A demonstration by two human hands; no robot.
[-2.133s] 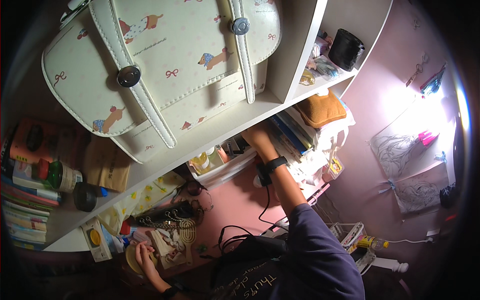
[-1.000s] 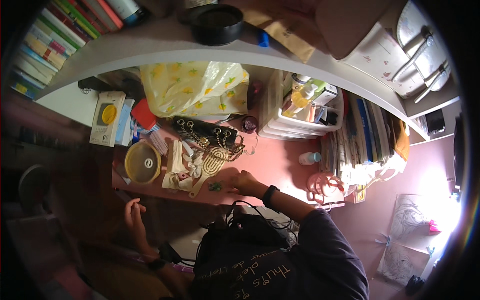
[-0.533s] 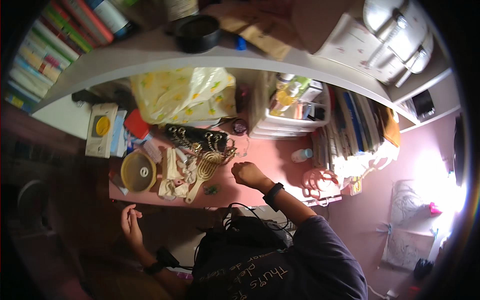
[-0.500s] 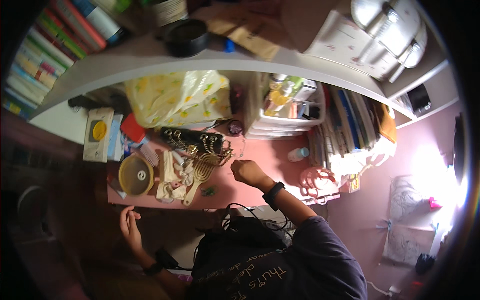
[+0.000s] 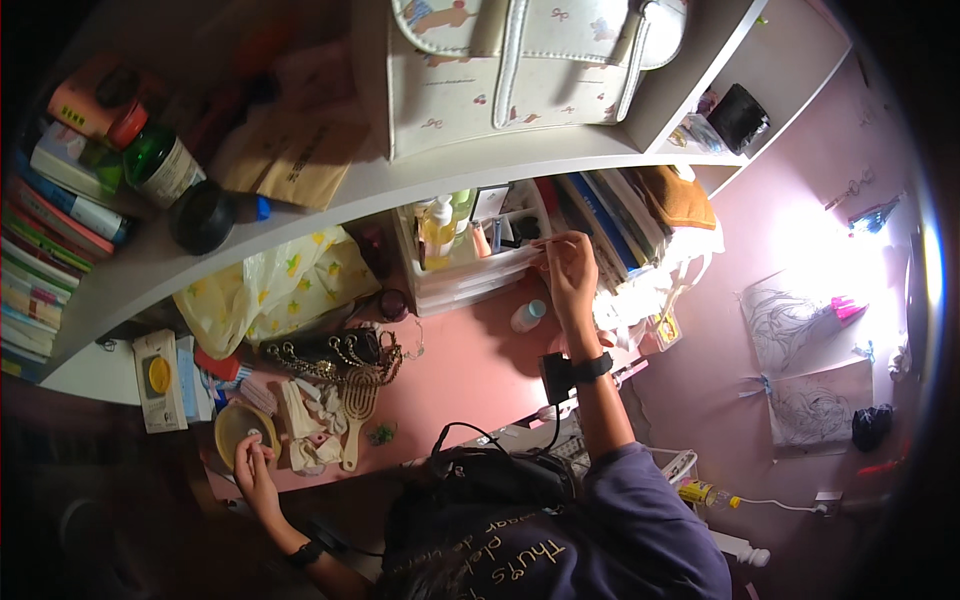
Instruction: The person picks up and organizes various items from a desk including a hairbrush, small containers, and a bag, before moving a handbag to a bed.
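Print visible, wording not transcribed:
- T-shirt (image 5: 610,520), dk purple: lt script lettering on chest, several slanted lines, legible in pt.
- Paper bag (image 5: 285,165), brn: dk characters.
- Bottle (image 5: 155,160), grn w/ red cap: pale label, fine print, illeg.
- Bookbag (image 5: 455,95), wht: tiny script, illeg.
- Carton (image 5: 160,405), wht w/ yel. disc: sm. print, illeg.
- Book spines (image 5: 50,270): too blurred.

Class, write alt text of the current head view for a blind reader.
A person's right hand is at the right end of a white drawer unit, while the left hand is by a round yellow-rimmed container on a pink desk. Nearby lie a hairbrush and a black item with chains; a patterned white bag stands on the shelf above.
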